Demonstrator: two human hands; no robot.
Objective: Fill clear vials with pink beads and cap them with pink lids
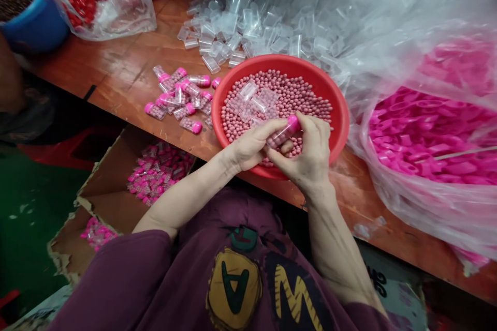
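While tube (282, 133) sits over bowl (326, 85): near front rim, above beads (287, 93).
L hand (252, 145): pinching clear body.
R hand (310, 152): closed on pink cap (294, 123) end.
Tip: keep tube level, press cap straight.

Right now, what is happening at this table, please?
A person holds a small clear tube with a pink cap between the left hand and the right hand, over a red bowl of pink beads. Filled, capped tubes lie on the table beside the bowl, and more in a cardboard box below.
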